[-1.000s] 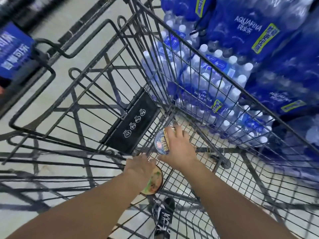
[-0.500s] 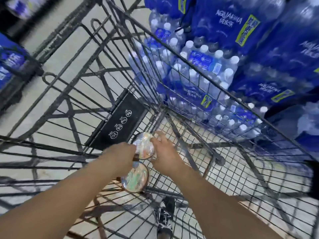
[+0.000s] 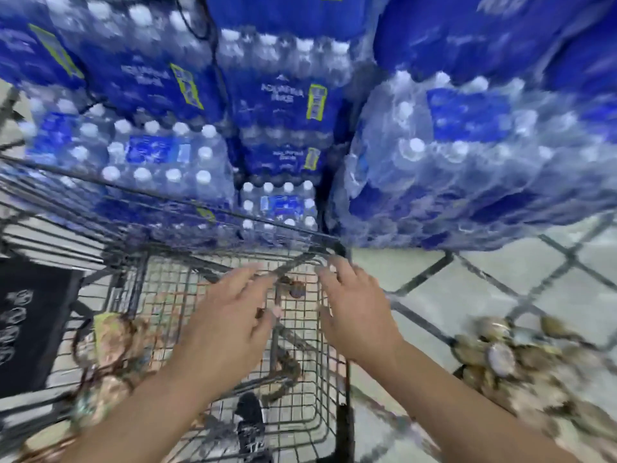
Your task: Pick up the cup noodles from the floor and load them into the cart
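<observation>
My left hand (image 3: pixel 227 325) and my right hand (image 3: pixel 357 312) hover empty, fingers spread, above the wire basket of the shopping cart (image 3: pixel 300 396). Two blurred cup noodles (image 3: pixel 110 355) lie in the cart at the lower left, one behind the other. A pile of several cup noodles (image 3: pixel 507 362) sits on the floor to the right, outside the cart's side. The whole frame is motion-blurred.
Stacked shrink-wrapped packs of bottled water (image 3: pixel 283 111) fill the space beyond the cart's front. A black child-seat flap (image 3: pixel 30 322) is at the left. Pale tiled floor (image 3: pixel 500 272) shows at right. My shoe (image 3: pixel 250 426) shows through the mesh.
Both hands have let go of the cups they held, which now lie in the cart's lower left. The view has swung right, bringing the floor pile into sight.
</observation>
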Motion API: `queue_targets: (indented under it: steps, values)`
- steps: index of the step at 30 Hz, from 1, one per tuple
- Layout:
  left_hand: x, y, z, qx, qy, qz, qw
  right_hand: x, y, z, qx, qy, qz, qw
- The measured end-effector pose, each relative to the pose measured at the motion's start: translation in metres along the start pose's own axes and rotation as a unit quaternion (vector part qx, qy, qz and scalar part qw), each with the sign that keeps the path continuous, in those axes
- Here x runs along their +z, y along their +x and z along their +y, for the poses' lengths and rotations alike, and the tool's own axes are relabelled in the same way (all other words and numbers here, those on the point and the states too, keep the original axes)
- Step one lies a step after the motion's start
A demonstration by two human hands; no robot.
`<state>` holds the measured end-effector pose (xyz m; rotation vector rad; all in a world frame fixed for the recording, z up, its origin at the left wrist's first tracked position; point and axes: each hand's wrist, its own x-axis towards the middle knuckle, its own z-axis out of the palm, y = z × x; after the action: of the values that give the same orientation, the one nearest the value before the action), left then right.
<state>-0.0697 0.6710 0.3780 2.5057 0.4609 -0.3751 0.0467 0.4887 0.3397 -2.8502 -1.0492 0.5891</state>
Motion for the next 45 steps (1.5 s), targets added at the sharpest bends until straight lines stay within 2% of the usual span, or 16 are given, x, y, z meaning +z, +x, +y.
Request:
queue_targets:
  steps: [3,9,13,16,22,27,31,34,37,45]
  values:
    - [0.021,0.007,0.049,0.06,0.021,0.003,0.998,0.005,0.004,0.042,0.019,0.017,0.015,1.0]
    - [0.063,0.011,0.104,0.096,0.078,-0.013,0.992,0.013,0.006,0.072,0.034,0.07,0.026,0.997]
    - [0.093,0.014,0.146,0.135,0.136,-0.018,0.981,0.02,-0.029,0.124,0.108,0.128,0.07,0.983]
    - [0.129,0.023,0.184,0.159,0.18,-0.023,0.97,0.049,-0.101,0.206,0.186,0.144,0.081,0.969]
    - [0.25,0.028,0.299,0.198,0.234,-0.037,0.951,0.131,-0.294,0.377,0.333,0.159,0.02,0.929]
    - [0.373,0.017,0.417,0.253,0.242,-0.056,0.935,0.187,-0.429,0.477,0.421,0.171,0.012,0.891]
    - [0.469,0.02,0.468,0.28,0.249,-0.099,0.922,0.238,-0.489,0.537,0.481,0.202,-0.012,0.853]
    - [0.535,0.036,0.484,0.286,0.243,-0.147,0.915,0.281,-0.504,0.567,0.508,0.213,-0.031,0.834]
    - [0.6,0.068,0.49,0.286,0.254,-0.182,0.906,0.327,-0.496,0.598,0.511,0.194,-0.069,0.834]
    - [0.761,0.187,0.504,0.302,0.283,-0.212,0.885,0.449,-0.393,0.722,0.492,0.159,-0.121,0.847]
